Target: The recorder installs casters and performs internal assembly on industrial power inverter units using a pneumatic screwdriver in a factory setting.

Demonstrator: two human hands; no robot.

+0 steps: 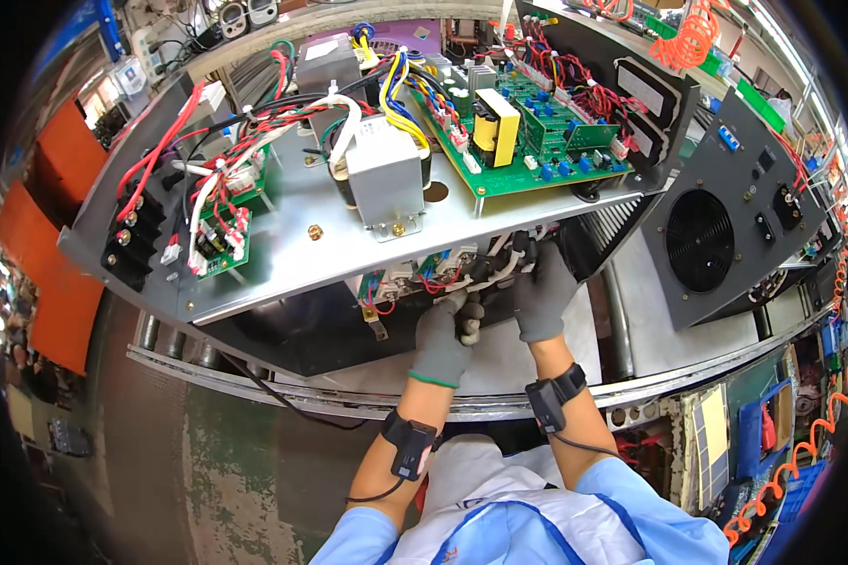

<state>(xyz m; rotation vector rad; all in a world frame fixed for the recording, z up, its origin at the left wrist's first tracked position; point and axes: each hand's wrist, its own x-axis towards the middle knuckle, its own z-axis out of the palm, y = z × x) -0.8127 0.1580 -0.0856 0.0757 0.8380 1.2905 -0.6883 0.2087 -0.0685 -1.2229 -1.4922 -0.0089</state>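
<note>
An open metal chassis [283,268] stands before me, with a silver upper shelf carrying circuit boards and transformers. Both my hands wear grey gloves and work at the lower bay beneath the shelf's near edge. My left hand [448,334] is closed, its fingers curled below the bay wiring; what lies inside them is hidden. Further up and to the right, my right hand [545,297] reaches under the shelf. Its fingertips close on a thick white cable [485,280] near a black end. Small green boards and red wires sit left of that cable.
On the shelf are a grey transformer [386,179], a large green circuit board [537,169] and black terminal blocks [134,240]. The chassis rests on a roller conveyor [617,315]. A second black unit with a round fan grille [699,241] stands right. Orange coiled hoses [693,38] hang nearby.
</note>
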